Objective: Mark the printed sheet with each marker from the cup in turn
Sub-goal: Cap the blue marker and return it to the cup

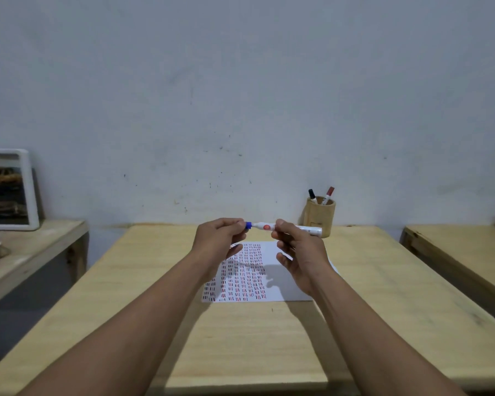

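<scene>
Blue marker held level over the pale wooden table (240, 338) and the white printed sheet of red and dark dashes (269, 284).
I saw the white-barrelled blue-capped marker (265, 226) lying left-right between my hands: left hand (216, 241) pinched shut on its cap end, right hand (297, 252) gripping the barrel; bamboo cup (320, 215) behind-right.

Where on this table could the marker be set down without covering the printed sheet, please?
Bare wood lies left of the printed sheet, right of it, and between it and the near table edge. The far right corner is crowded by the cup.
</scene>
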Demonstrator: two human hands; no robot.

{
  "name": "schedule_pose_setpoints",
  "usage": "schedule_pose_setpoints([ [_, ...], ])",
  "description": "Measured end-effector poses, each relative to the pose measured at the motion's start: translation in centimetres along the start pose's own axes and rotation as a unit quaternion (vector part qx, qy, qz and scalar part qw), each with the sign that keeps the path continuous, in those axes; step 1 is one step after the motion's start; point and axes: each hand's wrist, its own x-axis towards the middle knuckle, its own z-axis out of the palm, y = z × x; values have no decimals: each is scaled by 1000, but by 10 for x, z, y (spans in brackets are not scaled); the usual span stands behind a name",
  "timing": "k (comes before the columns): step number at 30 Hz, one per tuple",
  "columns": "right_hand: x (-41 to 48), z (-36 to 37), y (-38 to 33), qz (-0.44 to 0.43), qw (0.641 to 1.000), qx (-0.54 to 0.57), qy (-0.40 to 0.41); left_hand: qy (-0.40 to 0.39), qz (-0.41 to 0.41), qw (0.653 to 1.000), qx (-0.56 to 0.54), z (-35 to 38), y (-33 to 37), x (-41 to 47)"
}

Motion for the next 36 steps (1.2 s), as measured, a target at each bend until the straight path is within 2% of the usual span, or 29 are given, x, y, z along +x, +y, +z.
schedule_pose_setpoints([
  [5,-4,-3,-4,-1,1000,1,-6,-28,-3,1000,-2,7,4,-8],
  [12,-8,-1,-9,3,999,41,-14,-12,50,999,-3,15,13,-13],
  [17,-12,-1,-17,-3,993,110,-40,1,65,998,-12,24,21,-16],
  [19,-14,-8,-21,0,994,100,-52,1,65,998,-13,27,25,-16],
  [24,-13,-32,-24,-23,999,17,-38,-9,71,997,-5,38,31,-12],
  [26,-9,-42,-27,-59,996,-68,-29,-13,79,997,9,45,31,-9],
  [31,0,-58,-45,-138,931,-332,-58,-54,132,982,126,66,33,5],
  [34,17,-66,-58,-172,906,-384,-54,-52,151,977,145,86,34,23],
  [36,31,-69,-66,-195,904,-380,-40,-40,150,978,142,97,33,34],
])
